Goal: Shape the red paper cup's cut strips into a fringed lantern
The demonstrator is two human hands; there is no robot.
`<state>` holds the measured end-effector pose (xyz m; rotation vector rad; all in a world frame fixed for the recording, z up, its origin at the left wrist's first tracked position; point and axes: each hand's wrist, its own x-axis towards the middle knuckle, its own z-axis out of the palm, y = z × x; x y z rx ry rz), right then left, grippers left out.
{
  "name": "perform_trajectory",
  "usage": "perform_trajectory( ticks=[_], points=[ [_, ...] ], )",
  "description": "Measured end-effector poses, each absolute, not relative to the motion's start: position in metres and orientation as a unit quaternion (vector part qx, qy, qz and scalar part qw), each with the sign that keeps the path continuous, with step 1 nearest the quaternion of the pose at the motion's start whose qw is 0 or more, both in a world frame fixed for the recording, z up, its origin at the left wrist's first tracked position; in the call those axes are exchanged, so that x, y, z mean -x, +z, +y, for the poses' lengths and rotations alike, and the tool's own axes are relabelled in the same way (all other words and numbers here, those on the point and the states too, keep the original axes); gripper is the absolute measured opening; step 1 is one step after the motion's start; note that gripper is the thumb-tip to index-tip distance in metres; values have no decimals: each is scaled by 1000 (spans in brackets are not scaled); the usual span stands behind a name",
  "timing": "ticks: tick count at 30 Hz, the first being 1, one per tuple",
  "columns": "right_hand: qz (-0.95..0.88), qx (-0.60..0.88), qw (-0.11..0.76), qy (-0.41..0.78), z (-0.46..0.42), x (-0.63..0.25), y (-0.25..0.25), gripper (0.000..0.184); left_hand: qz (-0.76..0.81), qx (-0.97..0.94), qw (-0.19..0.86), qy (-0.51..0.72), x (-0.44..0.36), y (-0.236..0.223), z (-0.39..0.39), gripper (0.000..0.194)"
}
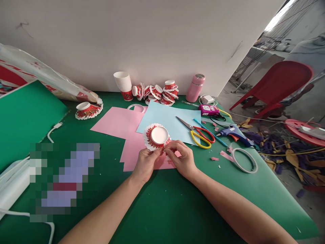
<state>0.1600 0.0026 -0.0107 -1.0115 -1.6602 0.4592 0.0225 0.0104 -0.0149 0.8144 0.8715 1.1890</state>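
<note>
A red and white paper cup (159, 135), its wall cut into strips that fan out around the base, is held up over the papers with its round white bottom towards me. My left hand (147, 162) grips its lower left edge between thumb and fingers. At the lower right of the fringe, my right hand (181, 157) pinches a strip with thumb and forefinger; the fingertips hide the exact spot. Beneath are pink sheets (115, 123) and a light blue sheet (162, 113). Scissors (196, 130) with red and yellow handles lie on the blue sheet's right side.
Stacked paper cups (122, 81) and several fringed cups (157, 91) stand along the wall, near a pink bottle (195, 88). Another fringed cup (88, 109) sits left. To the right lie a blue glue gun (236, 134), a tape roll (245, 160) and a blue pen (209, 131).
</note>
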Motion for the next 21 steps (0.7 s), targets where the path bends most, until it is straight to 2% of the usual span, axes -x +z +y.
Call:
perform_trajectory(
  ticks=[5,11,15,21],
  points=[
    [-629,471,542,299,3,-156,-15,16,378,-362,673,522,-24,-16,10,18],
    [-526,512,517,441,4,-151,-18,35,376,-357,681,517,-25,-14,9,21],
    [-497,517,519,466,4,-150,-16,41,385,-346,683,516,-25,-11,9,20],
    [-499,523,513,464,3,-149,-15,40,394,-337,682,515,-26,-11,8,24]
  ],
)
